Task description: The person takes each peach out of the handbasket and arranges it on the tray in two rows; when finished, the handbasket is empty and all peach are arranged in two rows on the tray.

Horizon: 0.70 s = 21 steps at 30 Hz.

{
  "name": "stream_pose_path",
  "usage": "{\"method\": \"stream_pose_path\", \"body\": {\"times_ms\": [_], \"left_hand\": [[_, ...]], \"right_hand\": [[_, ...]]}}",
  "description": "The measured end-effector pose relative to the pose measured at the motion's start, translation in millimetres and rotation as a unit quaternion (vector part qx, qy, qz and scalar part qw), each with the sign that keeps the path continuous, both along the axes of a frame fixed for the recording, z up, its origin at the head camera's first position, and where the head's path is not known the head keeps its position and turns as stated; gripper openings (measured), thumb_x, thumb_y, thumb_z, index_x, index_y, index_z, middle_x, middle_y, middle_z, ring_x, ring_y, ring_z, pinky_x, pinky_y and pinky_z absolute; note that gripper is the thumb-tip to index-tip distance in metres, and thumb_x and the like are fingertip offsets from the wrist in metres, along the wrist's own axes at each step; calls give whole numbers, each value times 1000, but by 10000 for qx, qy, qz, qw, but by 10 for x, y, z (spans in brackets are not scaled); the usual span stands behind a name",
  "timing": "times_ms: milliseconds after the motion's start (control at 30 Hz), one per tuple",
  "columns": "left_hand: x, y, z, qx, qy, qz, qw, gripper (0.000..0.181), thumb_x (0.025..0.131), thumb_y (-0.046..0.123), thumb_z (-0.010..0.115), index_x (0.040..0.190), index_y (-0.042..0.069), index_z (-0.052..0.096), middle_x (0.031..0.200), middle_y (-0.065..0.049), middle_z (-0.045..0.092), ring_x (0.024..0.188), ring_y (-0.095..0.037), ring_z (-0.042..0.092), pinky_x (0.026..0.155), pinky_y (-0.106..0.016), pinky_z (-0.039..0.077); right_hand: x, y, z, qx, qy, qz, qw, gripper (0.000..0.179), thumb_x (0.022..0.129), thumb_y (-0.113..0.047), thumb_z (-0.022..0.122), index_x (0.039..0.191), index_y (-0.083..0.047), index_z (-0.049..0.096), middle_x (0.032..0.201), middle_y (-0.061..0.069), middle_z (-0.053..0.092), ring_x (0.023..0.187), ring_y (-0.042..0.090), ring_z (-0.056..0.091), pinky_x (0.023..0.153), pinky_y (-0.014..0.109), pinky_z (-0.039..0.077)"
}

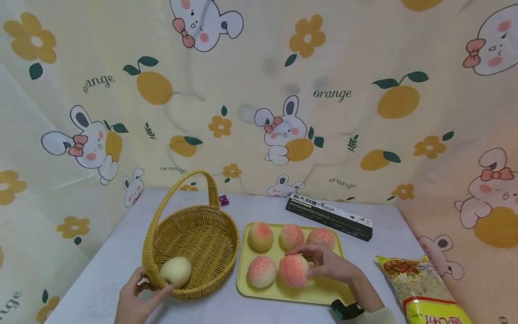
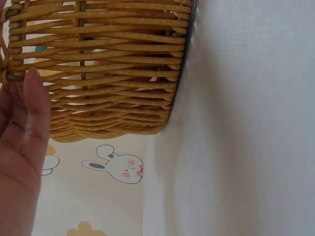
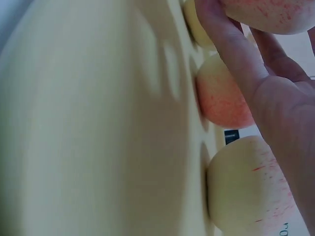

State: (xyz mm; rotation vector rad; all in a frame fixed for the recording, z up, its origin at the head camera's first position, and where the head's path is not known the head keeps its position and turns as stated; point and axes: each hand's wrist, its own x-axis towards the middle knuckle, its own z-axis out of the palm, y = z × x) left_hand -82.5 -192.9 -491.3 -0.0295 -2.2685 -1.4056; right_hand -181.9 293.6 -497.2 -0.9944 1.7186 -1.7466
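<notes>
My left hand (image 1: 139,297) grips the near-left rim of a round wicker basket (image 1: 232,238), thumb on the outer side at the foot of its tall handle. A pale peach (image 1: 176,272) lies inside the basket against that rim. Over the yellow tray (image 1: 291,298), my right hand (image 1: 328,263) holds a pink peach (image 1: 294,271) between thumb and fingers. The right wrist view shows this peach (image 3: 275,12) raised off the tray's surface. Beside it sits a pink-and-white peach (image 1: 261,272); behind are a yellow-orange peach (image 1: 261,236) and two speckled pink ones (image 1: 292,236), one partly covered by my hand.
Behind the tray lies a long black pasta box (image 1: 329,217). A yellow-topped plastic food bag (image 1: 422,288) is at the right edge of the white table (image 1: 121,252). A small purple wrapped item (image 1: 224,200) sits behind the basket. Patterned cloth (image 1: 243,148) hangs around the table.
</notes>
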Motion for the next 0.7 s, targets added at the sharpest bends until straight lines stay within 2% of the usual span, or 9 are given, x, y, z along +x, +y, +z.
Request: {"method": "stream_pose_path", "body": {"times_ms": [200, 333, 467, 700], "left_hand": [[-9, 10, -15, -49, 35, 44, 10000, 48, 68, -8, 88, 107, -1, 61, 89, 2, 58, 78, -7, 54, 61, -24, 53], [-8, 20, -11, -28, 144, 18, 9999, 49, 67, -10, 88, 107, -1, 61, 88, 2, 58, 77, -6, 54, 60, -22, 52], [-15, 18, -17, 26, 167, 11, 9999, 50, 66, -11, 88, 107, -1, 61, 89, 4, 58, 77, -6, 55, 59, -21, 52], [-16, 11, -23, 123, 164, 81, 9998, 50, 65, -14, 86, 107, 0, 62, 88, 6, 58, 74, -5, 56, 60, -20, 51]], "right_hand": [[20, 5, -56, -19, 40, -159, 9999, 50, 88, 7, 70, 135, 6, 53, 139, 24, 53, 131, 30, 50, 104, 32, 44], [51, 16, -77, 210, -71, -261, 9994, 48, 85, 7, 71, 131, 4, 55, 140, 22, 53, 131, 27, 50, 103, 29, 44], [93, 38, -78, 374, -212, -346, 9985, 45, 86, 5, 71, 129, 3, 56, 142, 21, 50, 132, 24, 49, 108, 30, 41], [139, 134, -61, 219, -432, -353, 9982, 38, 88, 6, 68, 123, 9, 52, 145, 29, 43, 134, 21, 47, 110, 32, 39]]}}
